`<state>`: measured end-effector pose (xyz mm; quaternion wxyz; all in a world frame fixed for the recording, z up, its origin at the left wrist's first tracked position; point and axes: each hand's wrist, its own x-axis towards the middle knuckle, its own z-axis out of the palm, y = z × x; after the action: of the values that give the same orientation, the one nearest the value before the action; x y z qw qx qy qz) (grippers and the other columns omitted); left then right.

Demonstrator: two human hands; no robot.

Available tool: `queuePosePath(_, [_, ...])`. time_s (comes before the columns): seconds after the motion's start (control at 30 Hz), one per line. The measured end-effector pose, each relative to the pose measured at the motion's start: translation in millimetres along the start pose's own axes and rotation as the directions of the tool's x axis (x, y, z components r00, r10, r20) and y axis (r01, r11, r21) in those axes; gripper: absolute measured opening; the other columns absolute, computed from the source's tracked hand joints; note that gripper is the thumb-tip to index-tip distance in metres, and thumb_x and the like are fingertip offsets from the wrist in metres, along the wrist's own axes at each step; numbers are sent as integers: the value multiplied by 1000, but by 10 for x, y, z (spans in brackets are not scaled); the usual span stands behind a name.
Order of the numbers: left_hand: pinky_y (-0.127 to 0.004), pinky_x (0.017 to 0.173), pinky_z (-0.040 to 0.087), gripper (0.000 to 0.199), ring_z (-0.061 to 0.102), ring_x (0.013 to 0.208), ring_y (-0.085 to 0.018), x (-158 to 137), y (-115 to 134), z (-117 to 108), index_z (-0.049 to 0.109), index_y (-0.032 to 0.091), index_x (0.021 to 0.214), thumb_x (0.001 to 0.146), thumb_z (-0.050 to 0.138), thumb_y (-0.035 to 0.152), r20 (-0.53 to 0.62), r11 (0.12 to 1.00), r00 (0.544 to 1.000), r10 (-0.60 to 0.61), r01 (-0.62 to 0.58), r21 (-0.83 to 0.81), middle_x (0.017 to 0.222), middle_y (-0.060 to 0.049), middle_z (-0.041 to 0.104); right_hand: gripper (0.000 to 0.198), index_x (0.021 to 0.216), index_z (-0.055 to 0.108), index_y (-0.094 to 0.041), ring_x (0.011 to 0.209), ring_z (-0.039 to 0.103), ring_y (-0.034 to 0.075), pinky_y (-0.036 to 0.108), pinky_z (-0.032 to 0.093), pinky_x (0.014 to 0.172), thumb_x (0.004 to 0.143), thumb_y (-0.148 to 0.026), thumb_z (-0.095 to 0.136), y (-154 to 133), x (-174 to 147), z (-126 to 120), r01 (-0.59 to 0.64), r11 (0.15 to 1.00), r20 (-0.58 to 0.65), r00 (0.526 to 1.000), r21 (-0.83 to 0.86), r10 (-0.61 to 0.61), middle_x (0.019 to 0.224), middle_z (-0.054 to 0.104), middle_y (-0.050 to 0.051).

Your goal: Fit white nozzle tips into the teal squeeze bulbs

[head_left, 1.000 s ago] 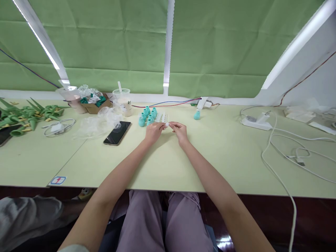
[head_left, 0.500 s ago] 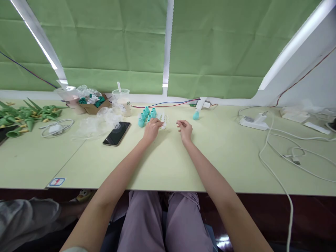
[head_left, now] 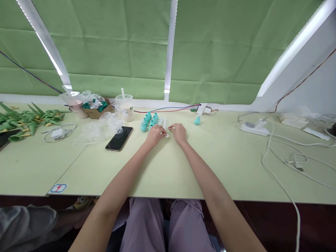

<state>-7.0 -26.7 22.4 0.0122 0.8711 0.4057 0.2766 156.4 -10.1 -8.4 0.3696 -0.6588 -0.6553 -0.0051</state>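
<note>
At the left hand (head_left: 155,135), fingers curled downward, tips at the near end of narrow rows of small white plastic-looking pieces (head_left: 165,123); pinching or merely touching, cannot tell. At the right hand (head_left: 179,133), fingers bent inward on the other side of the same rows; details too small, so cannot tell loose from gripping. Between both, just beside the left fingertips, a small white rounded piece (head_left: 167,135), low over the pale yellow-green counter (head_left: 223,168).

Likely very light, fairly stiff and smooth, easily skidded by a nudge; best taken by the outer edge between thumb and forefinger, with little pressure.

Just beyond the left hand, a cluster of turquoise, hollow, bulb-shaped pieces (head_left: 143,127). Probably light, perhaps slightly soft; best held round the wide body, clear of the neck. Farther out beyond the right hand, a lone turquoise bulb-shaped piece (head_left: 197,120).

Farther left, a black rectangular phone (head_left: 119,139), a crumpled clear plastic bag (head_left: 98,129) and a brown cardboard box (head_left: 97,113). Well apart on the right, a white plastic power strip (head_left: 254,129).
</note>
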Motion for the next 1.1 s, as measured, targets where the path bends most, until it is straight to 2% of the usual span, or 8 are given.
queuePosePath(0.2, [-33,76,35,13,53,91,-21,-7,-18,19,70,21,81,82,57,20,9,999,1000,-23,23,40,87,-4,66,14,80,72,-26,88,52,21,29,39,68,81,-26,58,21,-8,87,70,997,2,998,-44,-70,89,66,4])
queuePosePath(0.47, [-33,79,34,14,53,90,-20,-24,-39,95,70,22,83,83,56,22,12,998,1000,-4,3,61,88,-4,67,17,83,72,-26,89,50,21,31,38,72,82,-22,56,-14,5,98,152,983,82,986,-100,-144,87,66,5])
queuePosePath(0.63, [-34,80,34,14,53,90,-20,-28,-24,101,70,22,85,83,56,23,23,998,1000,-8,6,61,88,-4,67,16,87,71,-25,92,50,22,33,35,77,83,-22,56,-15,-10,85,141,987,67,988,-73,-136,90,66,5])
queuePosePath(0.9, [-35,81,32,14,53,92,-21,-34,-11,99,69,22,88,83,56,23,29,997,999,-13,10,78,92,-4,67,17,92,69,-28,92,52,21,33,34,77,85,-24,54,39,2,63,35,999,16,999,-31,-34,93,66,4])
queuePosePath(1.1, [-35,81,31,14,52,94,-21,-31,-2,114,68,22,89,84,56,23,31,995,999,-15,12,96,94,-4,67,19,95,70,-29,99,48,22,34,32,79,82,-22,59,18,-2,58,139,987,50,989,-75,-136,101,62,5])
